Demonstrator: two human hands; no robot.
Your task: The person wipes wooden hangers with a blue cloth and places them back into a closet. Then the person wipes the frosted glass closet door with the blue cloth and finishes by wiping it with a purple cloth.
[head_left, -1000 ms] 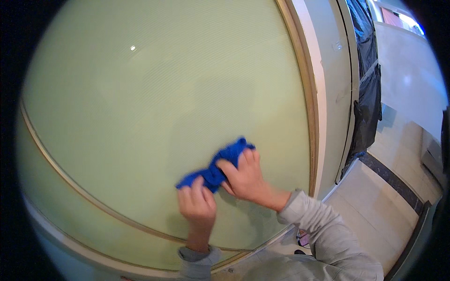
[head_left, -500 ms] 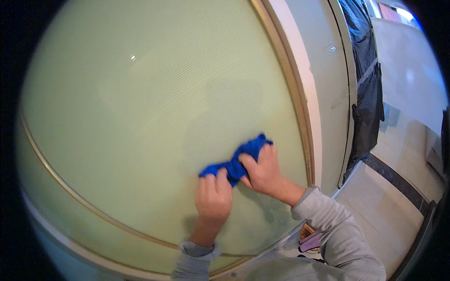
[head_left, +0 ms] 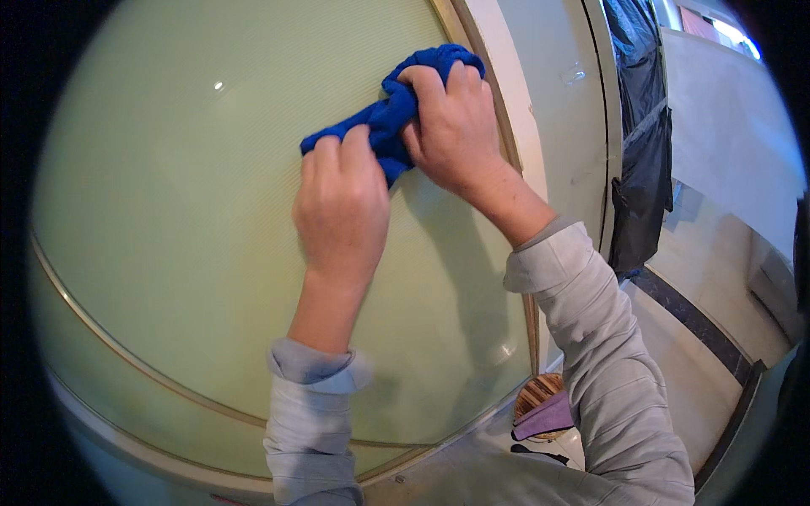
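A bunched blue cloth (head_left: 390, 118) lies against a large pale green, finely ribbed panel (head_left: 202, 219). My right hand (head_left: 456, 126) grips the cloth's upper right part, close beside the panel's wooden frame (head_left: 489, 67). Below and to the left, my left hand (head_left: 342, 202) has its fingers curled on the lower left part of the cloth. Both arms reach up in light grey sleeves. The fingertips are partly hidden in the cloth's folds.
Along the panel's lower side runs a thin trim strip (head_left: 126, 346). Right of the frame is a pale door (head_left: 565, 110), then dark plastic sheeting (head_left: 645, 152). Low on the right, a purple cloth (head_left: 544, 417) rests by a round striped wooden item (head_left: 536, 392).
Both hands have moved the blue cloth upward across the panel, nearer the top of the wooden frame. My arms are now stretched farther, and both hands still hold the cloth.
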